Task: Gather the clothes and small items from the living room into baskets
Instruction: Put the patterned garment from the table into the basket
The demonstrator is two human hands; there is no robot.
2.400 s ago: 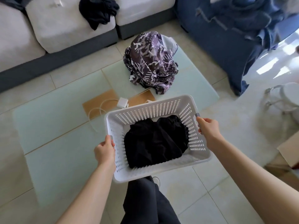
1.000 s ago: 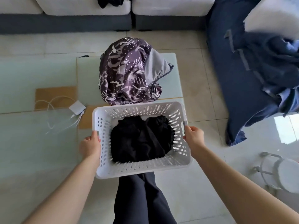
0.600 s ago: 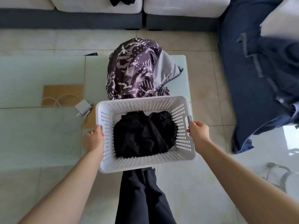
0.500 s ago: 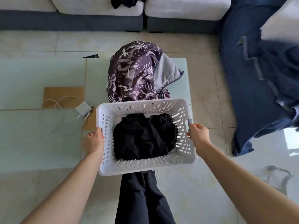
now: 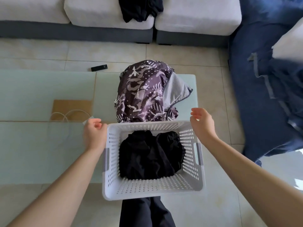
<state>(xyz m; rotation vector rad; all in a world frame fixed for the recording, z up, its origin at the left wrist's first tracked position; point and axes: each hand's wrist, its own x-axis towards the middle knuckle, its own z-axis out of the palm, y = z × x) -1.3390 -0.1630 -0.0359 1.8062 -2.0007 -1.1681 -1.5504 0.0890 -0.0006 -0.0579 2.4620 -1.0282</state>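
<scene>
I see the basket (image 5: 154,185) parked free; left hand (image 5: 94,134) loosely curled, right hand (image 5: 202,122) fingers apart, both empty, ready for the patterned garment (image 5: 142,94) at 12 o'clock.

The basket (image 5: 113,185) is white plastic, pierced with many small round holes, with a smooth matt rim and grey handle inserts. Inside lies a black garment (image 5: 150,154) of soft matt cloth, crumpled. The camouflage jacket (image 5: 141,92) is thin purple printed fabric with a slight sheen; its lining looks like grey mesh. The table (image 5: 32,95) has a frosted glass top, pale green and smooth. The floor (image 5: 211,72) is beige tile, a little glossy. The sofa (image 5: 196,15) cushions are light grey woven cloth, rough in texture. The blanket (image 5: 255,95) is blue denim-like cloth.
</scene>
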